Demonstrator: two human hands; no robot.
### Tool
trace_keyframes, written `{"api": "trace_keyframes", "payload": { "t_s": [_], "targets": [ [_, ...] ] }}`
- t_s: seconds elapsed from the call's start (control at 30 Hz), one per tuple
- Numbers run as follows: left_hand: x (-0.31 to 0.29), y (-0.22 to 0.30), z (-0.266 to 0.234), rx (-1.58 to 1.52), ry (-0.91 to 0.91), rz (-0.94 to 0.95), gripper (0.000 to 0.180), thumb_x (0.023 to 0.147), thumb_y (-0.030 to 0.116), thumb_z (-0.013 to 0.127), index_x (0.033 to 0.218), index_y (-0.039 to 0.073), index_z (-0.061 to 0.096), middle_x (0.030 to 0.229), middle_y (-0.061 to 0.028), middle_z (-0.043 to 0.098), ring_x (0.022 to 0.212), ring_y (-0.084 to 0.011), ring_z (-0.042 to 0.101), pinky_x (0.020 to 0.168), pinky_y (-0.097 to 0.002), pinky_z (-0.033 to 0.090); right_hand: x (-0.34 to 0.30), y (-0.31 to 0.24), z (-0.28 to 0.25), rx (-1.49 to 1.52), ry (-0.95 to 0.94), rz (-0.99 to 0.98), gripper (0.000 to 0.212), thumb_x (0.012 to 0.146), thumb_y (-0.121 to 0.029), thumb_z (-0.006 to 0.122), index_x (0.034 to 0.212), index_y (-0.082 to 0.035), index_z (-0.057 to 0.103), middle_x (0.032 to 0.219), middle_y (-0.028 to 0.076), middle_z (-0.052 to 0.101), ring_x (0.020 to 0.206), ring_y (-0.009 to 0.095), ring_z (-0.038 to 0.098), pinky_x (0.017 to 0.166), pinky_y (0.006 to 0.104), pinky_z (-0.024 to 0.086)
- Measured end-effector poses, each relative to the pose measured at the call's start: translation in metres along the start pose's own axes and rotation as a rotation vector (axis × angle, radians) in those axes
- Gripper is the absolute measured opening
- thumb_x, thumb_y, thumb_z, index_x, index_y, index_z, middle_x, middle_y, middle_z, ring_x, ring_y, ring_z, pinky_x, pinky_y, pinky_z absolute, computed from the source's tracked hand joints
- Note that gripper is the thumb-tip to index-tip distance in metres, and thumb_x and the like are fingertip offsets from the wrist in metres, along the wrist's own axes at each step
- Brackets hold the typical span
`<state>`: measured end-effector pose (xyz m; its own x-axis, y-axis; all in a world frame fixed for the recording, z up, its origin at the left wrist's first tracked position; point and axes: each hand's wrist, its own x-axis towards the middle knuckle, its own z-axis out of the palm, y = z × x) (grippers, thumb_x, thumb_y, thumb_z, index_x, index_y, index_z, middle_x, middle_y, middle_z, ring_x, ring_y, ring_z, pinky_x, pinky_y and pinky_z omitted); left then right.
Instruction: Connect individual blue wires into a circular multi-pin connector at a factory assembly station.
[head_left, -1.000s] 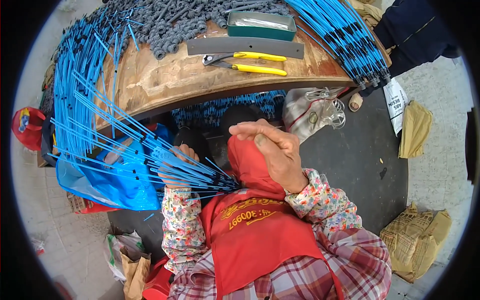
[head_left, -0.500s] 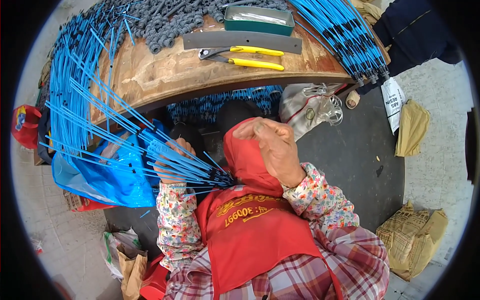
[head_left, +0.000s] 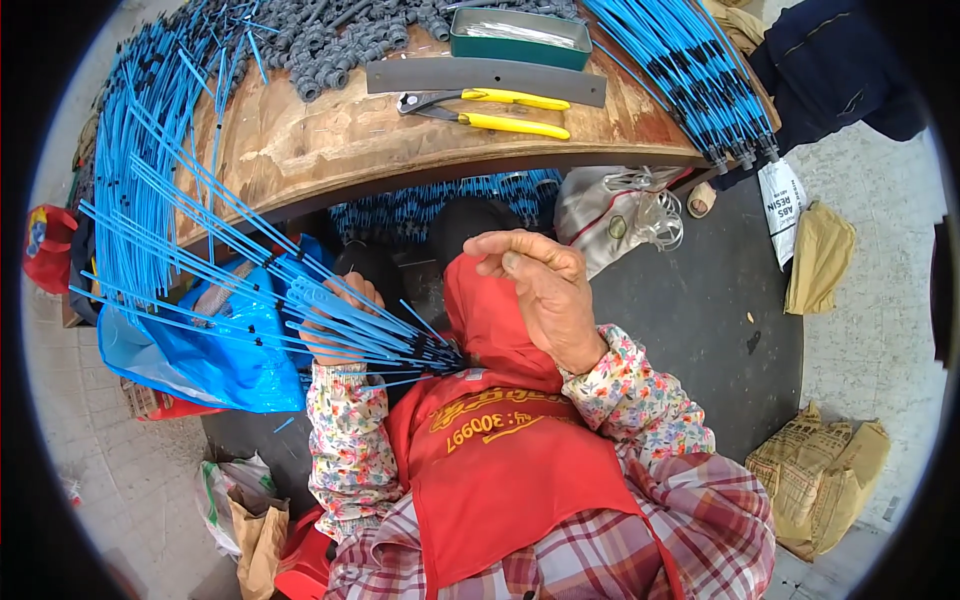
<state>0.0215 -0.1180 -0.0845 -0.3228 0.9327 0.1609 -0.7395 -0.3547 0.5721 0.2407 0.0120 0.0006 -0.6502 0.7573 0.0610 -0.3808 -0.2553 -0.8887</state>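
My left hand (head_left: pixel 345 320) is closed around a fanned bundle of thin blue plastic rods (head_left: pixel 385 328) with small black pieces on them. The bundle's gathered black ends rest against the red apron (head_left: pixel 530 470), and its long ends spread up and left over a blue bag. My right hand (head_left: pixel 550 300) is raised above the apron, apart from the bundle. Its fingers are bent over with the thumb close against them; whether something small sits between them is hidden.
On the wooden table (head_left: pixel 310 140) lie yellow-handled pliers (head_left: pixel 515 125), a grey metal strip (head_left: pixel 485 76), a green tray (head_left: pixel 520 55), grey fittings (head_left: pixel 350 45) and more blue rods (head_left: pixel 140 200). A blue bag (head_left: pixel 235 370) stands left, a white sack (head_left: pixel 600 215) under the table, paper bags (head_left: pixel 815 480) right.
The fingers of my right hand have straightened slightly toward the left. My left hand keeps its hold on the rods. The whole view has shifted a little.
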Motion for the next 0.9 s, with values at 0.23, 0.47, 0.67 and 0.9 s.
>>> {"api": "trace_keyframes", "payload": {
  "t_s": [0.23,0.47,0.67,0.9],
  "targets": [
    [0.002,-0.001,-0.002,-0.065,0.058,-0.059,0.033,0.086,0.043,0.052,0.074,0.012,0.050,0.068,-0.0033,0.046,0.061,-0.0162,0.045,0.051,-0.0300,0.036,-0.007,0.009,0.004,0.085,0.115,0.126,0.021,0.092,-0.008,0.051,0.108,0.005,0.059,0.095,0.010,0.065,0.090,0.016,0.062,0.082,0.0288,0.050],
    [0.002,-0.010,0.010,0.281,-0.139,-0.134,0.039,0.088,0.037,0.046,0.069,0.004,0.056,0.062,-0.0082,0.054,0.052,-0.0194,0.051,0.046,-0.0315,0.041,-0.029,0.039,0.022,-0.281,-0.318,0.138,0.027,0.093,-0.020,0.054,0.108,0.002,0.058,0.091,0.006,0.064,0.081,0.013,0.060,0.073,0.0248,0.047],
    [0.014,-0.009,0.027,0.085,-0.219,-0.109,0.041,0.087,0.038,0.050,0.068,0.002,0.057,0.061,-0.0093,0.056,0.049,-0.0189,0.050,0.044,-0.0307,0.040,-0.021,0.023,0.031,-0.525,-0.482,0.121,0.036,0.089,-0.028,0.058,0.111,0.000,0.055,0.088,0.009,0.062,0.077,0.016,0.058,0.071,0.0284,0.046],
    [0.002,-0.019,-0.026,-0.226,-0.468,-0.135,0.032,0.082,0.033,0.060,0.079,0.001,0.060,0.067,-0.0126,0.055,0.051,-0.0201,0.047,0.047,-0.0336,0.038,-0.018,0.041,0.035,-0.420,-0.638,0.130,0.038,0.088,-0.027,0.058,0.113,-0.001,0.049,0.092,0.013,0.060,0.082,0.021,0.059,0.072,0.0337,0.047]
  ]
}}
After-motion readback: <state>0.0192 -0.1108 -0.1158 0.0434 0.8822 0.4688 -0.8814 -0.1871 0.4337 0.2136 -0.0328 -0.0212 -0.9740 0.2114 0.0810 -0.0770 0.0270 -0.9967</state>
